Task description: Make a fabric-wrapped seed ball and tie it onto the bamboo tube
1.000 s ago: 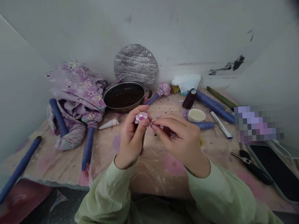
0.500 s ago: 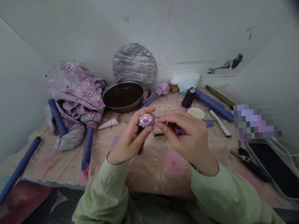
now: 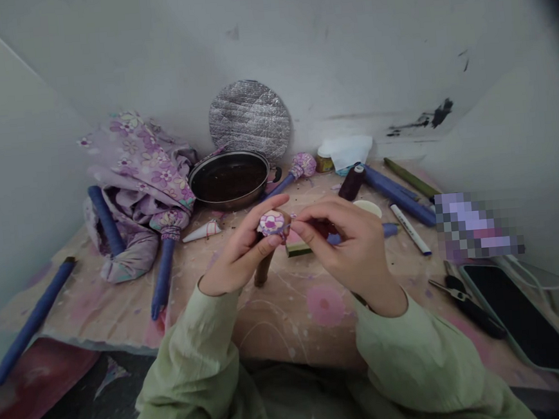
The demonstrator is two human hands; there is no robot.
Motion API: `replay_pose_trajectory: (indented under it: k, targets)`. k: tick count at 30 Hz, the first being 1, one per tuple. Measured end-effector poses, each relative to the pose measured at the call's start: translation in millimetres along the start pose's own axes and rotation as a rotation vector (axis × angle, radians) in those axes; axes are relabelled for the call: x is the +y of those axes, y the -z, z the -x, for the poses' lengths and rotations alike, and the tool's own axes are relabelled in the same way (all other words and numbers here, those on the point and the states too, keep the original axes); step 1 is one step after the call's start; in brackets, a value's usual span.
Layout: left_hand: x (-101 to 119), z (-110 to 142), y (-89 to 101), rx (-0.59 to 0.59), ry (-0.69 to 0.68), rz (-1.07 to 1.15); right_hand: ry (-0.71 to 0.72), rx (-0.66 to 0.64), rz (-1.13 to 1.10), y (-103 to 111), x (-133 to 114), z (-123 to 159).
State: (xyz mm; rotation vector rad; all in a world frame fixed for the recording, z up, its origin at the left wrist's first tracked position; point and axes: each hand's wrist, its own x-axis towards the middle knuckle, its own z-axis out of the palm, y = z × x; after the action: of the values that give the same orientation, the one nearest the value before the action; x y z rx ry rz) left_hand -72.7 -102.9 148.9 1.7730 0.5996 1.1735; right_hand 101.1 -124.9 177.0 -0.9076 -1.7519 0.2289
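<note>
Far left: a blue wrapped rod [image 3: 31, 313] lies on the floral table cover [image 3: 279, 322], and a second blue rod [image 3: 106, 220] rests against a heap of lilac floral fabric [image 3: 135, 166]. Then a blue stick with a floral head [image 3: 165, 264] and a small paper cone [image 3: 202, 231] tied with red thread. Behind them, a steel pan [image 3: 229, 181] with dark contents, and a round quilted foil mat [image 3: 248, 118] propped upright against the wall.

Centre, held up off the table: my left hand [image 3: 237, 255] is closed narrow on a fabric-wrapped knob [image 3: 271, 223] topping a wooden stick [image 3: 261, 272]. The grip sits under the knob, leaving its patterned face up and reachable. My right hand [image 3: 353, 249] is a narrow pinch, fingertips [image 3: 297, 226] on a thin strand [image 3: 285, 226] running to the knob. Something dark red shows inside that hand; can't tell what.

Right: green block [image 3: 296, 250], dark thread spool [image 3: 352, 183], blue rods [image 3: 397, 195], white marker [image 3: 409, 228], black-handled snips [image 3: 466, 304], phone [image 3: 520, 313].
</note>
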Motion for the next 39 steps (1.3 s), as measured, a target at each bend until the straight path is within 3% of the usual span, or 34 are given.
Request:
replay_pose_trajectory:
  k: [9, 16, 25, 31, 39]
  targets:
    - [-1, 0, 3.1, 0.057, 0.015, 0.050, 0.017, 0.013, -0.038, -5, -1, -2]
    - [-10, -4, 7.2, 0.030, -0.029, 0.188, -0.006, -0.017, -0.081, -10, 2, -5]
    - [-12, -6, 12.0, 0.035, -0.027, 0.259, -0.103, -0.059, -0.196, -15, 3, -8]
    - [-15, -6, 14.2, 0.013, 0.008, 0.279, -0.216, -0.169, -0.301, -14, 6, -12]
    - [-14, -9, 10.9, 0.023, 0.005, 0.270, -0.252, -0.203, -0.388, -15, 10, -19]
